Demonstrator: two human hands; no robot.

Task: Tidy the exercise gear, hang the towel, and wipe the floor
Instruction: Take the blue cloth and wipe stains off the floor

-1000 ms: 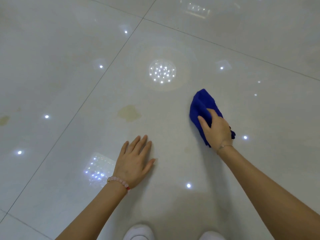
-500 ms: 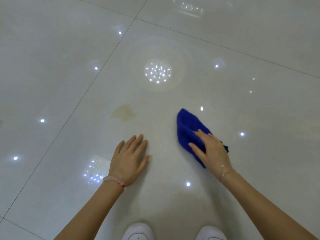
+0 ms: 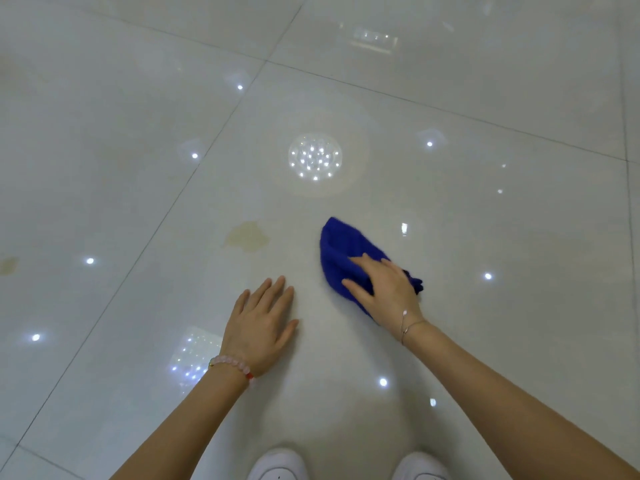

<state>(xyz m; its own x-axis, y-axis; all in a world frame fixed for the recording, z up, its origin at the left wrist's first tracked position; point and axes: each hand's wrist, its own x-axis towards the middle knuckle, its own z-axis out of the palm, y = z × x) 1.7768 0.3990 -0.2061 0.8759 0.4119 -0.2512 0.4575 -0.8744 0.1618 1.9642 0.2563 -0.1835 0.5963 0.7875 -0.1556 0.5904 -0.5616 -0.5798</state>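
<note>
Entry: floor-wiping step, in progress.
Right hand (image 3: 384, 292) is pressing blue cloth (image 3: 341, 251) flat on floor (image 3: 485, 237), fingers straight, slightly spread; left hand (image 3: 259, 327) is bracing on tile, fingers together; yellowish stain (image 3: 246, 236) is lying near cloth's left, probably calling for a leftward sweep.

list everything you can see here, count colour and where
blue cloth: one, deep blue, bunched on the floor right of centre, under the right hand
floor: glossy pale tiles with thin dark joints, fills the view
stains: two, yellowish; one left of the cloth, a fainter one at the left edge
light reflections: many, white, scattered over the tiles
shoes: two, white, bottom edge
bracelets: two; pink beads on left wrist, thin chain on right
left hand: one, flat on the tile
right hand: one, pressing on the cloth
</note>
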